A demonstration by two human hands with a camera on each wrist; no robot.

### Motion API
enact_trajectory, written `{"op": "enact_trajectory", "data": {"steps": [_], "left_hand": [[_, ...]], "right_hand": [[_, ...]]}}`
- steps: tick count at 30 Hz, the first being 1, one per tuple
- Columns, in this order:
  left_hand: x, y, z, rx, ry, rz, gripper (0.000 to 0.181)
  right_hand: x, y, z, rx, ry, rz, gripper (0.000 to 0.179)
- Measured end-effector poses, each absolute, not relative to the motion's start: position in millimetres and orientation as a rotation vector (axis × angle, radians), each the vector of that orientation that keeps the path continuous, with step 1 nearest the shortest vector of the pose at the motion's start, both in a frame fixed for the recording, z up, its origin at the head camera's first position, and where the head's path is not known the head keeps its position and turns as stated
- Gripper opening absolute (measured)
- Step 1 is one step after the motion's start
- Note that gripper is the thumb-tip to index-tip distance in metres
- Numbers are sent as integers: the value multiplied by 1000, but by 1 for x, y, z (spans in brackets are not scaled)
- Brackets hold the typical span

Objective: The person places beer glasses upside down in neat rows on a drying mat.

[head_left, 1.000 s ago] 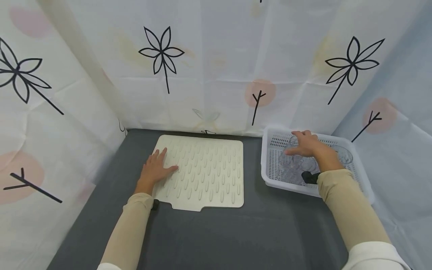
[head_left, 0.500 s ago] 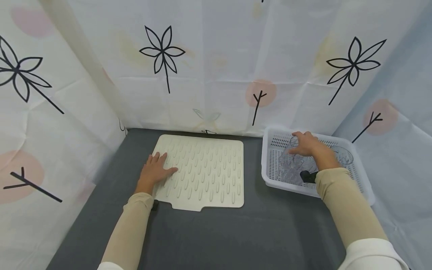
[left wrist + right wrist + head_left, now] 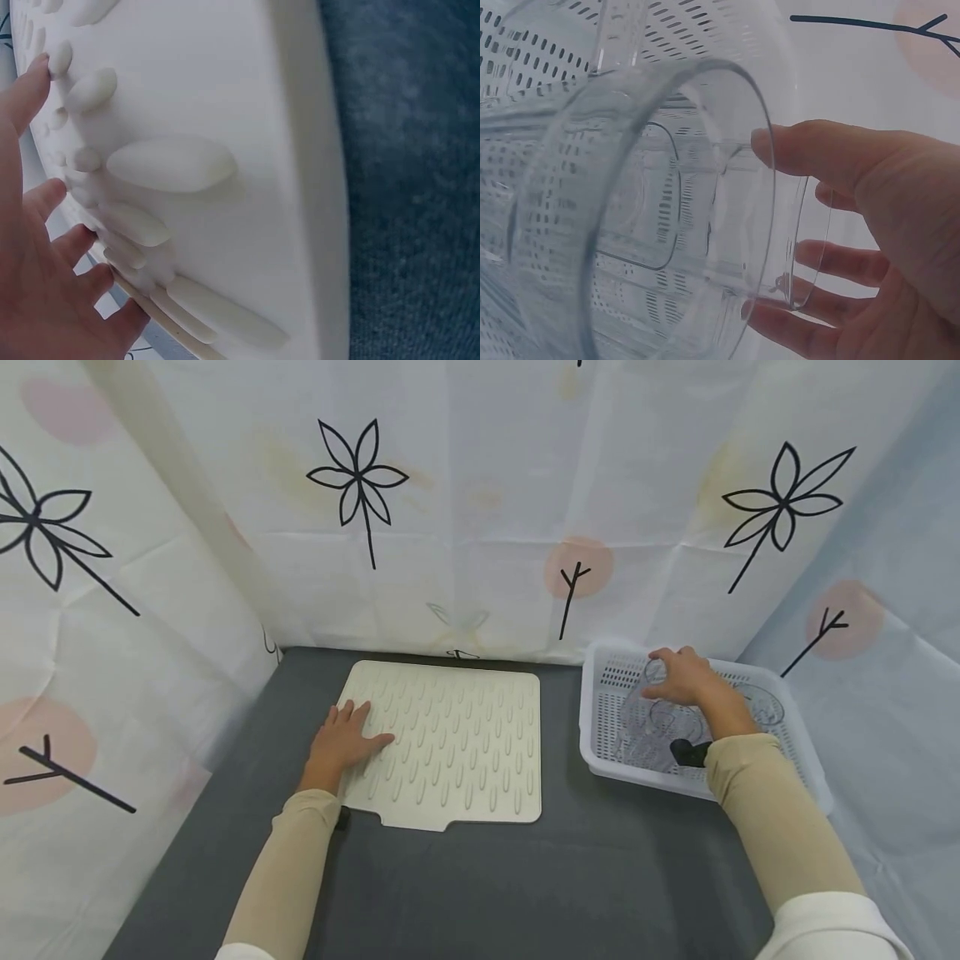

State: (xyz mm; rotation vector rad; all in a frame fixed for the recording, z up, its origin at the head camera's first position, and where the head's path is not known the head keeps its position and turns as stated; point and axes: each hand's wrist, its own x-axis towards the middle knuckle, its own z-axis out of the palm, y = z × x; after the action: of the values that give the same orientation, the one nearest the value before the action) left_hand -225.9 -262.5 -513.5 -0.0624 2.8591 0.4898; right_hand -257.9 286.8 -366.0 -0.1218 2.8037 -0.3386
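My left hand rests with straight, spread fingers on the left edge of a cream draining mat with raised oval ridges. In the left wrist view the fingertips touch the ridges along the mat's far side. My right hand reaches into a white slotted basket, thumb and fingers curled round a clear drinking cup. Seen from the right wrist, the thumb lies at the rim of clear cupware and the other fingers are on its far side, partly seen through it.
More clear cups lie in the basket, partly hidden by the right arm. A dark grey cloth covers the table. Patterned white curtains stand close behind the mat and basket and along both sides.
The right thumb has drawn in closer to the other fingers at the cup. The left hand has slid slightly down the mat's edge. Mat and basket stay put.
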Motion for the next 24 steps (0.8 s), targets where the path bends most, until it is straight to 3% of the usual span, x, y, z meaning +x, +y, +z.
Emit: {"op": "enact_trajectory", "data": {"steps": [24], "left_hand": [[-225,-264,-520,-70,2887,468,97]], "right_hand": [[-257,282,-327,-196,2920,-356,79]]}}
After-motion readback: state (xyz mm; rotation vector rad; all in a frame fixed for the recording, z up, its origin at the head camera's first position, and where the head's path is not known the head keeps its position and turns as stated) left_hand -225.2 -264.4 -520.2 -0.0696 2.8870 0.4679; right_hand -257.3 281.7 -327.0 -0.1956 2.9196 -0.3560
